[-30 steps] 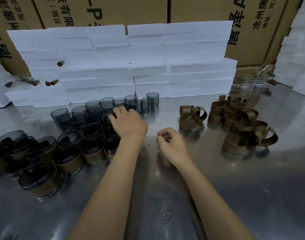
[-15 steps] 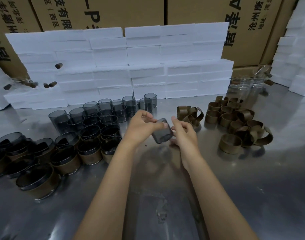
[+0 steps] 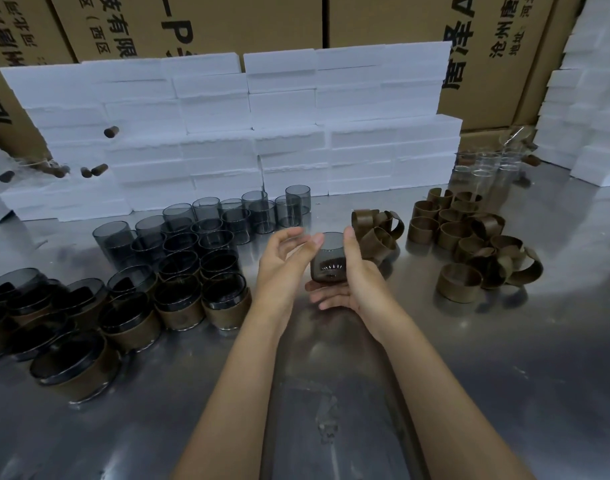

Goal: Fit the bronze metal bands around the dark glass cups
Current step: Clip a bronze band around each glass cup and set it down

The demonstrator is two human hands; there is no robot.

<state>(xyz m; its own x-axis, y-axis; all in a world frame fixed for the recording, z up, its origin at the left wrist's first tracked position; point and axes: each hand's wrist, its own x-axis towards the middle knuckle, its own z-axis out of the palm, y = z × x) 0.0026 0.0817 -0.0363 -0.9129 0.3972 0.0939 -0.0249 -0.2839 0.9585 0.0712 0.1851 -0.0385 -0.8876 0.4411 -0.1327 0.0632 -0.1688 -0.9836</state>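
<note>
One dark glass cup (image 3: 327,261) with no band is held over the table's middle by my right hand (image 3: 362,282), thumb up its right side, fingers cupped beneath. My left hand (image 3: 279,268) hovers just left of the cup with relaxed fingers, thumb tip near the rim, gripping nothing. Several bare dark cups (image 3: 199,233) stand at the left centre. In front of them are several cups that wear bronze bands (image 3: 179,306). Loose bronze bands lie in a small heap (image 3: 376,226) behind my right hand and a larger heap (image 3: 469,244) further right.
The steel table (image 3: 504,375) carries a wall of white foam blocks (image 3: 262,140) along the back, with cardboard boxes (image 3: 487,46) behind. Several clear glasses (image 3: 483,168) stand at the back right. More foam blocks (image 3: 594,116) are stacked at the right edge.
My left hand picked a bare cup from the left group and passed it to the middle. Now my right hand holds it and my left hand has let go.
</note>
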